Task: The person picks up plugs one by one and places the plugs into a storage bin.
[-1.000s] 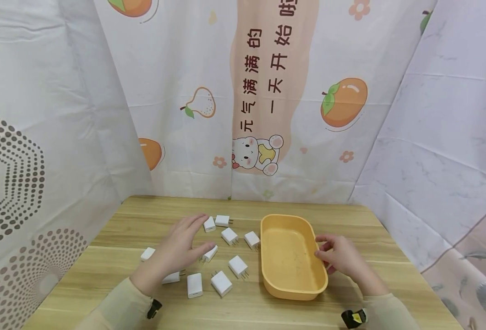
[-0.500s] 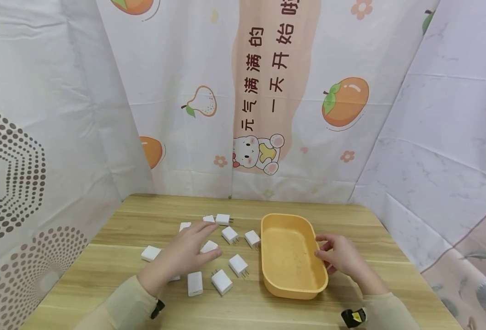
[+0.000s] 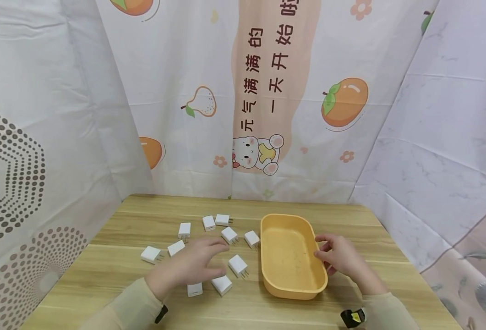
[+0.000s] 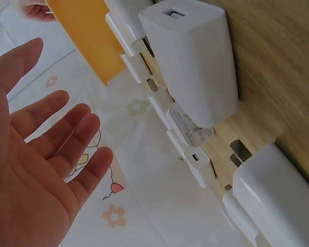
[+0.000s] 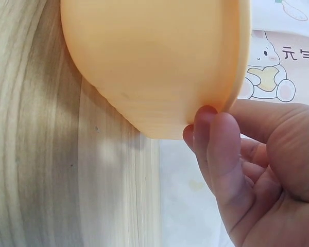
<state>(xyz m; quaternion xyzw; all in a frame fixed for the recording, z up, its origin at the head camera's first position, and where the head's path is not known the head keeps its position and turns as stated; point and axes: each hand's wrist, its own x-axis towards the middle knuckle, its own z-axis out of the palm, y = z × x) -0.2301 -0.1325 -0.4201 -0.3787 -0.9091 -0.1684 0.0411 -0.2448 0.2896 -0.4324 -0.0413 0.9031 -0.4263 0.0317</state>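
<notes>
My left hand point(image 3: 191, 263) hovers over the white USB wall chargers, fingers loosely extended and palm holding nothing, as the left wrist view confirms. Under and beside it lie a charger point(image 3: 221, 284) partly behind the thumb, another charger point(image 3: 194, 289) half hidden by the hand, and a charger point(image 3: 176, 248) by the back of the hand. My right hand point(image 3: 339, 256) pinches the right rim of a yellow plastic basin point(image 3: 290, 256), thumb at the rim's inside and fingers outside. In the right wrist view the fingertips point(image 5: 224, 134) press the basin's outer wall.
Several more chargers lie scattered on the wooden table point(image 3: 115, 293), among them one charger point(image 3: 237, 266) left of the basin and one charger point(image 3: 150, 254) far left. A charger point(image 3: 252, 239) sits close against the basin's left wall. Printed curtains point(image 3: 185, 151) enclose the table.
My left hand has moved right and nearer to my body, staying above the chargers; chargers it covered at the back left now show. My right hand and the basin have stayed in place.
</notes>
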